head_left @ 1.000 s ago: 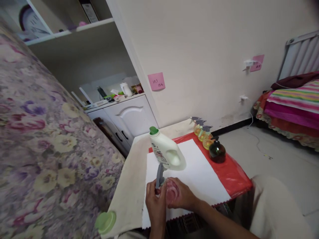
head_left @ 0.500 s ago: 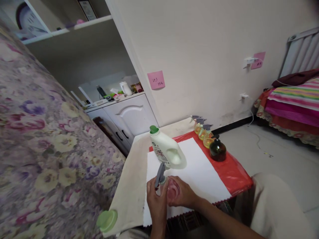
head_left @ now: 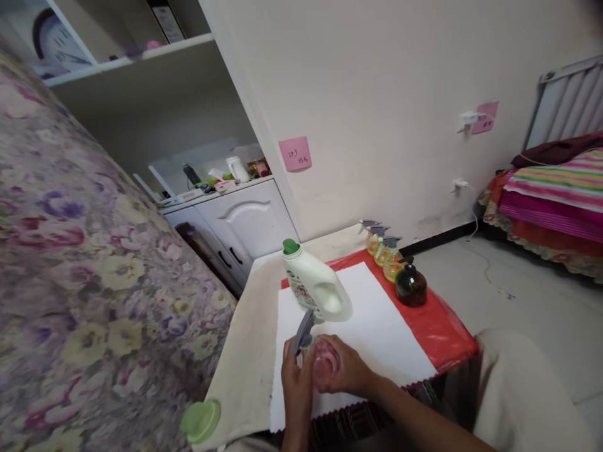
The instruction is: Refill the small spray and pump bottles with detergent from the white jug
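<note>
A small clear pinkish spray bottle [head_left: 326,366] is held tilted between my hands, over the near part of a white sheet [head_left: 372,339]. My left hand [head_left: 298,376] closes around its grey trigger head [head_left: 304,330] and neck. Around the bottle's body wraps my right hand [head_left: 351,367]. Just beyond stands a large pale green detergent jug [head_left: 316,280], its mouth uncapped with a green spout [head_left: 291,246] showing. A light green cap [head_left: 201,420] lies at the table's near left corner. My fingers partly hide the bottle's neck.
Several yellow spray bottles [head_left: 392,267] with grey triggers line the table's right side, beside a dark pump bottle [head_left: 411,285] on red plastic [head_left: 443,329]. A floral curtain [head_left: 122,282] hangs at left. Behind are a white cabinet [head_left: 249,226] and a wall.
My left hand has shifted slightly at the trigger head, and the spray bottle has turned a little. My right hand keeps hold of the body. The jug stays in place.
</note>
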A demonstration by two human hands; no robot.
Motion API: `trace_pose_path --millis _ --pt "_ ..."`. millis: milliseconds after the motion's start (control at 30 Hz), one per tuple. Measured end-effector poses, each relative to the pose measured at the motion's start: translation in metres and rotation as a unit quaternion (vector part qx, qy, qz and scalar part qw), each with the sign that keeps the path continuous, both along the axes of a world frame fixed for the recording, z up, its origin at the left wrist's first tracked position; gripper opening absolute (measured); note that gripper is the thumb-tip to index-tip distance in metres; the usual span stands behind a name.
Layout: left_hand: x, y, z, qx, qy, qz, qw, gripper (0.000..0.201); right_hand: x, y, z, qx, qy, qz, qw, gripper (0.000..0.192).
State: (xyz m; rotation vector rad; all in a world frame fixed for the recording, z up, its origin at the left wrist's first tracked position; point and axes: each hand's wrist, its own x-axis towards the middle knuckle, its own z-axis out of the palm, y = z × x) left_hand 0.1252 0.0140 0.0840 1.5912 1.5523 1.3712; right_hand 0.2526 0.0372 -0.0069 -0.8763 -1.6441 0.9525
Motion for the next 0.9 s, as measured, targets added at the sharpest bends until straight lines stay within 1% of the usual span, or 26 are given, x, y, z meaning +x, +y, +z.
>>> trace_pose_path --millis 100,167,367,633,767,833,900 --pt "0.007 0.000 -0.005 0.017 -0.001 0.046 0.999 0.029 0.001 0.001 0.000 -0.001 -0.005 0.002 1.000 0.097" --pt "0.008 0.001 -0.006 0.028 0.003 0.055 0.998 0.029 0.001 0.002 0.000 -0.004 -0.010 -0.001 1.000 0.098" --pt "-0.001 0.006 -0.004 0.028 0.008 0.008 1.000 0.031 0.000 0.005 0.000 -0.013 -0.019 -0.013 1.000 0.100" --pt "-0.010 0.013 -0.010 -0.003 0.000 -0.049 0.999 0.036 0.000 0.004 0.001 -0.014 0.001 -0.007 1.000 0.093" --pt "-0.013 0.012 -0.018 -0.036 -0.034 -0.041 0.998 0.042 0.001 0.000 0.007 -0.015 0.025 0.008 1.000 0.088" --pt "-0.015 0.012 -0.023 -0.040 -0.053 -0.036 0.997 0.044 0.000 -0.002 0.011 -0.017 0.038 0.014 0.999 0.087" --pt "-0.018 0.010 -0.027 -0.041 -0.066 -0.045 0.996 0.047 -0.001 -0.003 0.014 -0.019 0.051 0.016 0.998 0.086"
